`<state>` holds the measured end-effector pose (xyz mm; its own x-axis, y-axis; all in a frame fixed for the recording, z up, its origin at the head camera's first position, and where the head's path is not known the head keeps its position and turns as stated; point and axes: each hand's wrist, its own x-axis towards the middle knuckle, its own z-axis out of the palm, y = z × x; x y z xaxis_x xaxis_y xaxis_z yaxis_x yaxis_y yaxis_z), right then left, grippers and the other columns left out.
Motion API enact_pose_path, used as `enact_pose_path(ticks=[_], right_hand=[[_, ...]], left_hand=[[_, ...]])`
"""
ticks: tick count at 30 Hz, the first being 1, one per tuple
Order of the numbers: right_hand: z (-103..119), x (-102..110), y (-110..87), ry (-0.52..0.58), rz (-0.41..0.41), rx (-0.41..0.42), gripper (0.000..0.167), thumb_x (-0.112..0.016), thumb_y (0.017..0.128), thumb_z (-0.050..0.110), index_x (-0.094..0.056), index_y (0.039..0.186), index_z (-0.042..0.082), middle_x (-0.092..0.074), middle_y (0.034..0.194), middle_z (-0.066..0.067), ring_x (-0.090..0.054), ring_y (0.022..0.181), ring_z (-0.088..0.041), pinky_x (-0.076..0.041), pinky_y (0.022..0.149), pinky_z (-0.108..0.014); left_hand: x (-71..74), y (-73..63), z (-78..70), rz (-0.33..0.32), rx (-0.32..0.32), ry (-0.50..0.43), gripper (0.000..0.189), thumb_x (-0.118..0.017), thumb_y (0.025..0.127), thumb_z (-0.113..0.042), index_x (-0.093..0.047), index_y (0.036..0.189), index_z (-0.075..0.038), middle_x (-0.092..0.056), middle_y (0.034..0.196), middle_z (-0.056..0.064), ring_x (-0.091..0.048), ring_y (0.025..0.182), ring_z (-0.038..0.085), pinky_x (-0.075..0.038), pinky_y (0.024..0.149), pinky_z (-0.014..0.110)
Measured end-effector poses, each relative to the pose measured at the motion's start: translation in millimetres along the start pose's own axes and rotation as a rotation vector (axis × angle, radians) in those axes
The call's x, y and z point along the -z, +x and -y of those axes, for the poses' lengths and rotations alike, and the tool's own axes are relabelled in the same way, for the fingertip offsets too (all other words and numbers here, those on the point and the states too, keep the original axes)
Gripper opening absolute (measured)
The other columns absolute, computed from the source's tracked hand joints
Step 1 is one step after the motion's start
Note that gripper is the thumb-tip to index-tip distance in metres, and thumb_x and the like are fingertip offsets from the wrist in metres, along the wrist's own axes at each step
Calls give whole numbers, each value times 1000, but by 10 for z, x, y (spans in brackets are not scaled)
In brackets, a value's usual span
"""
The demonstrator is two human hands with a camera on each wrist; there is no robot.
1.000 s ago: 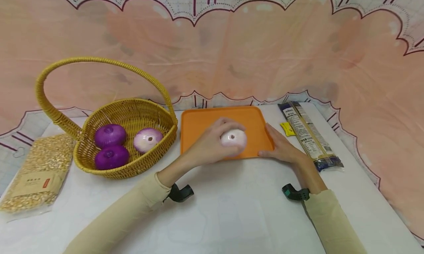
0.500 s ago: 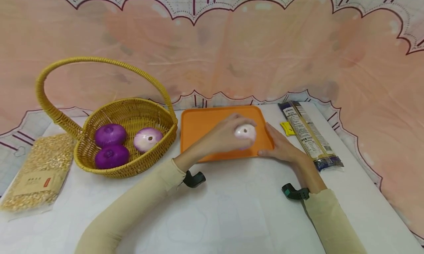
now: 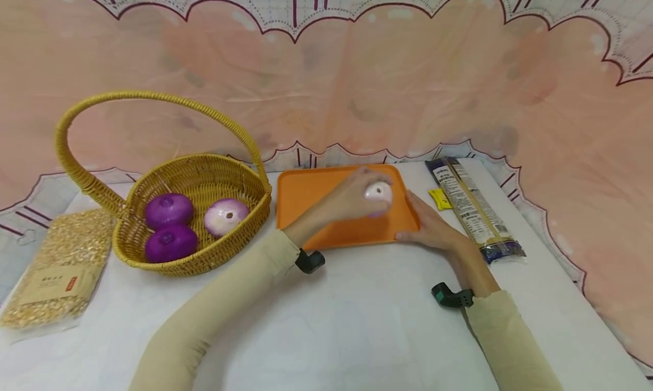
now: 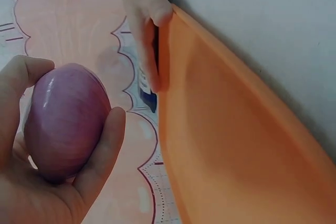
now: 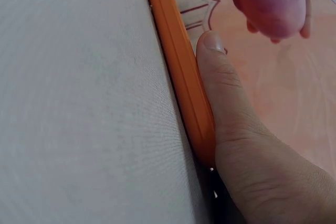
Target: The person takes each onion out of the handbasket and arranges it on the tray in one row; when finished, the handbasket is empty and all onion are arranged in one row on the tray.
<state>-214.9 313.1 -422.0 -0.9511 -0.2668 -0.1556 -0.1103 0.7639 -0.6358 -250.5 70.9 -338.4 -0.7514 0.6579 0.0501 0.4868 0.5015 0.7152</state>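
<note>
In the head view, my left hand (image 3: 352, 195) grips a purple-and-white onion (image 3: 378, 194) above the right part of the orange tray (image 3: 301, 209). The left wrist view shows thumb and fingers curled round the onion (image 4: 68, 121), which is held apart from the tray (image 4: 226, 119). My right hand (image 3: 433, 224) rests against the tray's near right corner, its fingers straight along the right side and its thumb at the near rim. Up close in the right wrist view, the thumb of the right hand (image 5: 252, 135) lies along the tray edge (image 5: 181, 72).
Left of the tray stands a yellow wicker basket (image 3: 204, 260) with a tall handle, holding two purple onions (image 3: 169, 211) and a paler onion (image 3: 226, 217). A bag of grains (image 3: 63, 266) lies at far left. A yellow packet (image 3: 440, 199) and a long noodle-like package (image 3: 474, 209) lie at right.
My left hand has carried the onion rightward and a little farther back over the tray. My right hand has stayed at the tray's corner.
</note>
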Motion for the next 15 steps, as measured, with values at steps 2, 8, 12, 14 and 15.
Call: enact_pose_path(ticks=[2, 8, 12, 14, 15], right_hand=[[5, -13, 5, 4, -3, 5, 115, -75, 79, 49, 1, 157, 12, -2, 165, -11, -5, 151, -37, -8, 120, -60], [-2, -16, 17, 1, -5, 22, 115, -75, 79, 49, 0, 157, 12, -2, 165, -11, -5, 152, -36, -8, 120, -59], [-27, -8, 18, -17, -6, 30, 114, -76, 80, 46, 0, 156, 8, -2, 165, -13, -5, 152, -36, -7, 121, -58], [-25, -13, 18, -15, -4, 32, 114, -76, 80, 45, -1, 156, 6, -2, 164, -15, -5, 151, -37, -6, 121, -58], [-18, -20, 17, -5, 0, 25, 114, -76, 79, 46, -1, 156, 7, -2, 164, -14, -4, 152, -36, -6, 121, -57]], left_hand=[[-2, 46, 20, 9, -7, 19, 48, -70, 87, -31, -56, 132, -21, -47, 134, 6, -51, 111, 22, -52, 92, 38], [22, 202, 60, 48, -32, 81, 48, -69, 87, -31, -56, 132, -18, -48, 137, 8, -49, 116, 23, -48, 98, 39], [50, 361, 100, 61, -43, 90, 49, -67, 87, -32, -57, 132, -14, -53, 133, 9, -50, 112, 23, -47, 94, 36], [63, 441, 126, 53, -35, 95, 48, -66, 86, -32, -58, 130, -15, -55, 130, 9, -53, 108, 23, -49, 90, 34], [68, 477, 142, 49, -29, 99, 48, -66, 86, -33, -58, 129, -15, -55, 129, 9, -53, 107, 22, -49, 87, 33]])
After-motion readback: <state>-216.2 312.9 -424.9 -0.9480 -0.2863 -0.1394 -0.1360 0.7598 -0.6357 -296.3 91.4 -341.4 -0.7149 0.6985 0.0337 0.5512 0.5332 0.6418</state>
